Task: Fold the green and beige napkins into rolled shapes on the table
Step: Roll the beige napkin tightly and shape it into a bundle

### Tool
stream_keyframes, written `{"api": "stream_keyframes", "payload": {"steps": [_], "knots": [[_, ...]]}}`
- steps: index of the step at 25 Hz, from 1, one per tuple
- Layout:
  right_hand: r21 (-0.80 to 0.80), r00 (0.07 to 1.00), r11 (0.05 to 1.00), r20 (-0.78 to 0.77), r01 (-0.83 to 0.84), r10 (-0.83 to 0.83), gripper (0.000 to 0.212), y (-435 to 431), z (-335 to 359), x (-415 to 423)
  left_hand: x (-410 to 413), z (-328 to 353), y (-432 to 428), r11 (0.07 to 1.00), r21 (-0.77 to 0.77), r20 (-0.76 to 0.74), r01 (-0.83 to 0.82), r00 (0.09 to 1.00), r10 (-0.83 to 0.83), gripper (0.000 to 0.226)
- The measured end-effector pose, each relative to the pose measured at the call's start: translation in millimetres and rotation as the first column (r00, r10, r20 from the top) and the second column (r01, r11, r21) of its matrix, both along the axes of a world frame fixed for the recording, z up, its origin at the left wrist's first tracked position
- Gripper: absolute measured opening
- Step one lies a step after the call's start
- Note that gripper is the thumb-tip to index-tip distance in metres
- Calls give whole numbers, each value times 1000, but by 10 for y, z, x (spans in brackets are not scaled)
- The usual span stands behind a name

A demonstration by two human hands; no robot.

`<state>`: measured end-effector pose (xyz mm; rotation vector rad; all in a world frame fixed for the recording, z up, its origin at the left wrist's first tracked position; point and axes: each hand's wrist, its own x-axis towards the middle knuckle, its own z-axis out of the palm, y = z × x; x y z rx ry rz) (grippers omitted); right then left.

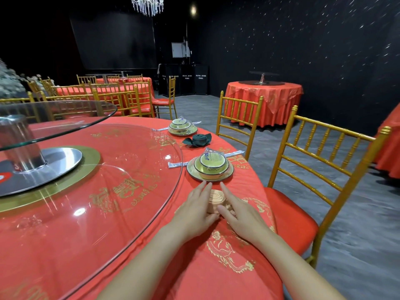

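Observation:
A beige napkin [217, 197] stands rolled into a spiral on the red tablecloth [190, 267], near the table's right edge. My left hand [195, 210] lies against its left side and my right hand [239, 212] against its right side, fingers straight and pointing away from me. The thumbs meet at the napkin's near base, which they partly hide. Farther along the table edge sits a dark green napkin [198, 140], rolled into a rose shape with two leaf-like corners spread out.
A wrapped bowl set on a plate [210, 169] sits just beyond my fingertips, with another set [182, 127] farther back. A glass turntable [93, 174] covers the table's middle. Gold chairs with red seats [290, 215] stand along the right edge.

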<state>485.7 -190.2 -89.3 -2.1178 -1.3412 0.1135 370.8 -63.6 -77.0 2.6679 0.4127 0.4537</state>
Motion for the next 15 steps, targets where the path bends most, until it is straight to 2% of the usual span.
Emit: {"api": "stream_keyframes", "payload": {"steps": [4, 6, 11, 15], "knots": [[30, 997, 999, 69, -23, 21, 53, 28, -37, 24, -104, 3, 10, 975, 222, -45, -28, 998, 39, 64], [28, 996, 999, 81, -34, 32, 53, 34, -77, 27, -129, -13, 5, 960, 279, -68, -33, 996, 54, 62], [-1, 992, 999, 118, -54, 54, 58, 13, -86, -37, -226, -106, -101, 953, 294, -114, -66, 988, 103, 63], [-11, 995, 999, 91, -44, 45, 67, 1, -81, -43, -198, -104, -107, 951, 300, -135, -73, 984, 119, 68]]}}
